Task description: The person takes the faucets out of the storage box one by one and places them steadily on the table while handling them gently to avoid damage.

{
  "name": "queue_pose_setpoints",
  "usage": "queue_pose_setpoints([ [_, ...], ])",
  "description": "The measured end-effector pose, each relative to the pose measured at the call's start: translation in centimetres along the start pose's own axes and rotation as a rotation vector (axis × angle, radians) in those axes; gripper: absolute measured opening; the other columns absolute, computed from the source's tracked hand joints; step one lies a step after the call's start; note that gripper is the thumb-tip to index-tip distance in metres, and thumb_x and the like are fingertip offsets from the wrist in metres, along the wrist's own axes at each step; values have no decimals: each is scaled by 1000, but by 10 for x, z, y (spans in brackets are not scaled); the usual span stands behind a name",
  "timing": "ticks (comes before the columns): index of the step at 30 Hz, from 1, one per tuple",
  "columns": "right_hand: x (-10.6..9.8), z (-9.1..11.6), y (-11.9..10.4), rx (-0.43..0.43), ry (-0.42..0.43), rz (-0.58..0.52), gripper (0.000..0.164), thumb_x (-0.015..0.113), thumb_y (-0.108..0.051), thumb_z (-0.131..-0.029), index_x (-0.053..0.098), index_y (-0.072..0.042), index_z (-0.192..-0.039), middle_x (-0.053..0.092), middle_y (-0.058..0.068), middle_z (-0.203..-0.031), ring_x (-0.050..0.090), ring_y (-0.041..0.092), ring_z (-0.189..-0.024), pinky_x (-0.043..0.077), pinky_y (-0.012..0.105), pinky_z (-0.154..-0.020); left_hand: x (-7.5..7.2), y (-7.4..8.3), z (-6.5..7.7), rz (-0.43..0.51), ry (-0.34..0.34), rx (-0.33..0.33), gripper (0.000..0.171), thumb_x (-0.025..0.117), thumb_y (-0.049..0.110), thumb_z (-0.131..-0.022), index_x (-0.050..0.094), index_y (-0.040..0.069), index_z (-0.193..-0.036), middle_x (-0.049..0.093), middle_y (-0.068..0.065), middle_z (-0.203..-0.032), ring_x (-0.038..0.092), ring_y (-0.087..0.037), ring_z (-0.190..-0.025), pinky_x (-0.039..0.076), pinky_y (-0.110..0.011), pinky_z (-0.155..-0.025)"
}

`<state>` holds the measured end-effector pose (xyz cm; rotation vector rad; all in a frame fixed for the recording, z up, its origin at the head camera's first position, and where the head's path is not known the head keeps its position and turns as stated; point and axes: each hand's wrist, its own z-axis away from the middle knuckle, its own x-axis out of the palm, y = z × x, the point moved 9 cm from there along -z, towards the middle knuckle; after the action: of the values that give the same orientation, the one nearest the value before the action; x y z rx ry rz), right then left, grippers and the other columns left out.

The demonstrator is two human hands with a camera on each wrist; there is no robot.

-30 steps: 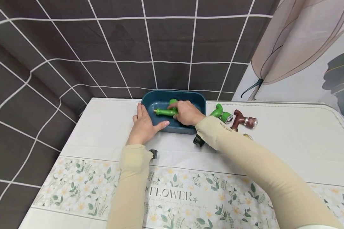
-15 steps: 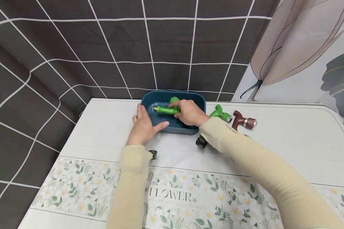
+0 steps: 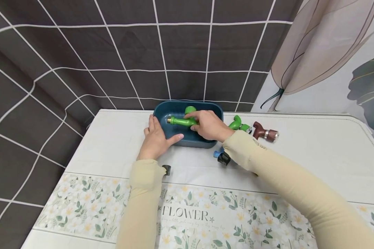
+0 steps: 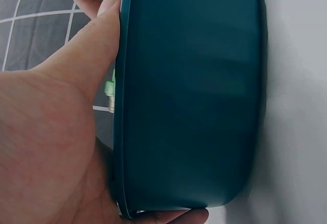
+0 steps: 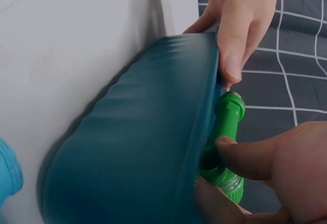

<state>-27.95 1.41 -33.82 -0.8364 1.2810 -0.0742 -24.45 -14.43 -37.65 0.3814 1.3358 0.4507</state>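
Note:
In the head view, a dark blue plastic basin [image 3: 195, 141] stands at the table's back edge. My left hand [image 3: 154, 140] rests against its left end, fingers straight along the outside and thumb [image 4: 104, 27] over the front rim. Inside the basin, my right hand [image 3: 209, 125] pinches a green tap [image 3: 182, 121] by its body, between thumb and fingers. The tap's brass-coloured end points left and its round green knob [image 3: 190, 109] lies toward the back wall. In the right wrist view, the thumb presses the green tap [image 5: 228, 118] just past the basin rim.
Right of the basin lie another green tap [image 3: 237, 122] and a dark red tap [image 3: 265, 132]. A blue piece with a black part [image 3: 223, 159] sits by my right sleeve, partly hidden. A black object [image 3: 166, 169] shows beside my left sleeve. A dark grid-patterned cloth [image 3: 187, 52] hangs behind.
My right hand has shifted slightly right, still pinching the green tap. More of the blue and black piece shows beside the right sleeve. The left hand keeps its place on the basin.

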Motion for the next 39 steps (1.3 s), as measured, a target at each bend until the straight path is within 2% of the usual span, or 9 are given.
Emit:
queue_pose_setpoints([
  [5, -5, 7, -4, -28, 16, -12, 44, 68, -8, -96, 63, -15, -138, 67, 12, -108, 62, 23, -87, 52, 35, -75, 1, 1, 1, 11, 4, 1, 122, 65, 64, -89, -7, -7, -156, -15, -19, -166, 15, -46, -143, 34, -50, -111],
  [12, -9, 16, -9, -82, 30, -22, 43, 68, -6, -96, 63, -13, -138, 67, 10, -94, 58, 20, -72, 49, 33, -66, 2, 1, 1, 7, 6, -2, 122, 64, 65, -89, -7, -7, -156, -15, -18, -166, 16, -46, -143, 35, -50, -110],
  [16, -12, 20, -12, -97, 35, -20, 43, 68, -6, -96, 63, -12, -138, 67, 10, -94, 57, 20, -71, 49, 33, -66, 1, 1, 0, 2, 7, -2, 122, 65, 65, -89, -8, -8, -156, -15, -19, -166, 16, -46, -143, 35, -50, -111],
  [39, -29, 44, 4, -53, 47, 17, 44, 68, -10, -97, 62, -15, -140, 67, 10, -103, 58, 23, -80, 50, 35, -68, 1, -1, -1, 6, 18, -2, 124, 67, 64, -88, -7, -7, -157, -15, -19, -166, 16, -46, -143, 35, -52, -110],
])
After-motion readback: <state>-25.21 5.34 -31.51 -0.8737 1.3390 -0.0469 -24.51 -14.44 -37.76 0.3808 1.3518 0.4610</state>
